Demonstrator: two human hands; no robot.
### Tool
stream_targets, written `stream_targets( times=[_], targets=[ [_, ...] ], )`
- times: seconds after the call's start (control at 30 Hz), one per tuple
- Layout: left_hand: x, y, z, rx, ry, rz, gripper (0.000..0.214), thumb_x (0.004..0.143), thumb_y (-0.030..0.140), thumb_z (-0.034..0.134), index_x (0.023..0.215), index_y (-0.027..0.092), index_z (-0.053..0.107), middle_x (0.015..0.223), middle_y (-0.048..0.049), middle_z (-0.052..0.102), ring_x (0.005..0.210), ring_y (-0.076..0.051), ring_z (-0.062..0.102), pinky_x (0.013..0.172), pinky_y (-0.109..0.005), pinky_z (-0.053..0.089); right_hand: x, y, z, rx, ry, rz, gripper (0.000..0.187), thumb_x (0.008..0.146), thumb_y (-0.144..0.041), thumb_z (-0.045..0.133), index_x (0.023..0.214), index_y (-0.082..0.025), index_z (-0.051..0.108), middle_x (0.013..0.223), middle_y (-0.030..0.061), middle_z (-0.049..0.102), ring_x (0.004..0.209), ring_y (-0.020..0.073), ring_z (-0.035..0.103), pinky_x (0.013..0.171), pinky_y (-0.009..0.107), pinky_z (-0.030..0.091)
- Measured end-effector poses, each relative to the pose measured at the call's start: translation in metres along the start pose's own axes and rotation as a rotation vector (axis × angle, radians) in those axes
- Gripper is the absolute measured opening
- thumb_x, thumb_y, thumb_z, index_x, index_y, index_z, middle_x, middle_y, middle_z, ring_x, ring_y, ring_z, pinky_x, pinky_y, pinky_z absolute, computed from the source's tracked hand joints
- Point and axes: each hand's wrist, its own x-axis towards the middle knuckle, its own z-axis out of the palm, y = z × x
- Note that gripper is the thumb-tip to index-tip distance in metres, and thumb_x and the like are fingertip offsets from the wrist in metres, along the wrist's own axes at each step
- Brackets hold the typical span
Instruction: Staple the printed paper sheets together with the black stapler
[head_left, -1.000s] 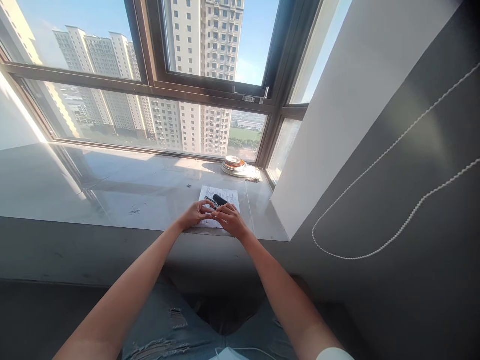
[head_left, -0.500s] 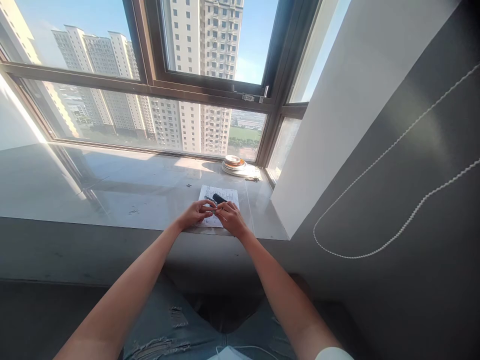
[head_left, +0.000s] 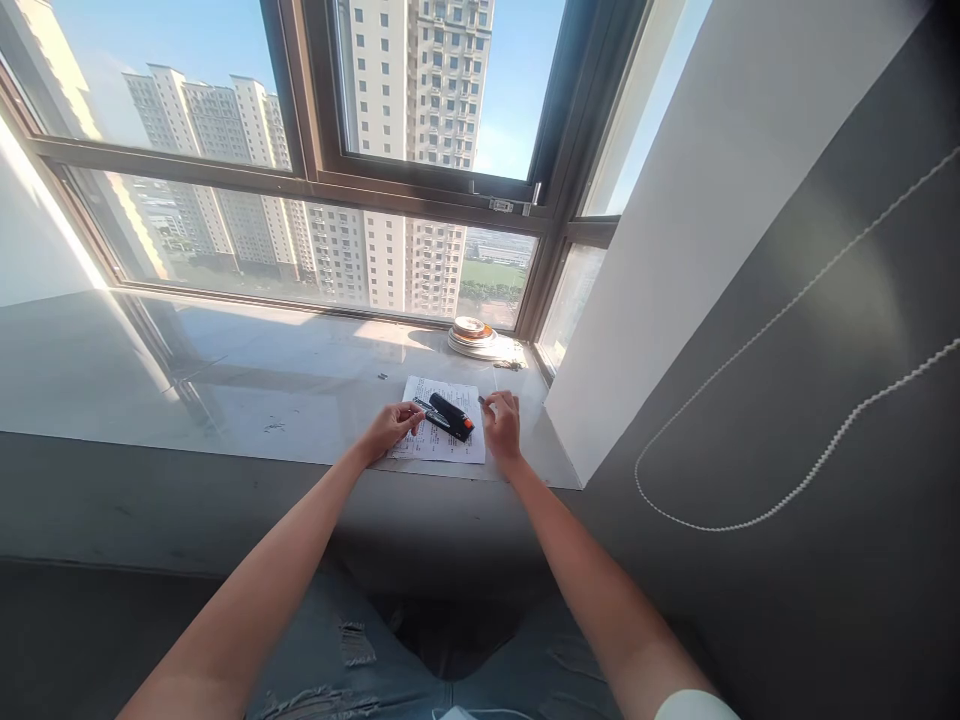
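Observation:
On a printed sheet of paper [head_left: 459, 452] lies a black stapler [head_left: 451, 410] with an orange part at its near right end. It is opened, its silvery inner rail showing beside the black top. My left hand [head_left: 388, 428] is by the stapler's left end, thumb and fingers pinched together. What it holds, if anything, is too small to make out. To the right of the sheet, my right hand [head_left: 501, 425] pinches a small grey strip of staples [head_left: 481, 400] between thumb and fingers, apart from the stapler.
Small dark bits [head_left: 382, 376] lie behind the paper, and thin scattered pieces [head_left: 274, 427] lie farther left on the glossy windowsill [head_left: 225, 400]. A stack of round white and orange items [head_left: 472, 335] stands by the window. A beaded cord [head_left: 701, 528] hangs at right.
My hands have moved apart; the right one has gone right with the grey strip of staples. The opened stapler, partly hidden before, now shows fully. The view has shifted slightly.

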Motion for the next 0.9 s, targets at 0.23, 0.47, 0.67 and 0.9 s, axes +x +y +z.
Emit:
stream_targets(
  times=[0.23, 0.47, 0.67, 0.9],
  targets=[
    [0.001, -0.005, 0.0, -0.017, 0.019, -0.03, 0.042, 0.085, 0.057, 0.075, 0.087, 0.017, 0.064, 0.061, 0.0036, 0.055, 0.046, -0.008, 0.035, 0.045, -0.021, 0.026, 0.034, 0.055, -0.005, -0.395, -0.329, 0.293, 0.023, 0.096, -0.008, 0.044, 0.094, -0.02, 0.065, 0.11, 0.0135, 0.065, 0.111, 0.0289, 0.055, 0.088, 0.037, 0.044],
    [0.001, -0.006, -0.002, -0.003, 0.012, -0.04, 0.038, 0.088, 0.054, 0.073, 0.087, 0.017, 0.065, 0.062, 0.0029, 0.056, 0.047, -0.008, 0.036, 0.045, -0.021, 0.026, 0.04, 0.056, 0.01, -0.466, -0.285, 0.205, 0.034, 0.102, -0.014, 0.034, 0.106, -0.018, 0.068, 0.124, 0.0192, 0.063, 0.12, 0.0339, 0.051, 0.095, 0.046, 0.041],
    [0.002, -0.007, -0.001, -0.009, 0.03, -0.043, 0.037, 0.086, 0.053, 0.074, 0.086, 0.017, 0.064, 0.062, 0.0032, 0.056, 0.045, -0.008, 0.036, 0.044, -0.021, 0.025, 0.04, 0.062, 0.013, -0.405, -0.409, 0.288, 0.033, 0.101, -0.024, 0.041, 0.102, -0.017, 0.073, 0.127, 0.0234, 0.062, 0.124, 0.0411, 0.051, 0.097, 0.055, 0.04],
    [0.004, -0.01, 0.0, -0.001, 0.021, -0.022, 0.038, 0.089, 0.056, 0.069, 0.088, 0.018, 0.063, 0.063, 0.0027, 0.057, 0.045, -0.009, 0.038, 0.044, -0.022, 0.029, 0.038, 0.063, 0.016, -0.435, -0.366, 0.27, 0.034, 0.1, -0.019, 0.038, 0.107, -0.016, 0.071, 0.124, 0.0237, 0.063, 0.122, 0.0395, 0.052, 0.096, 0.053, 0.043]
  ],
)
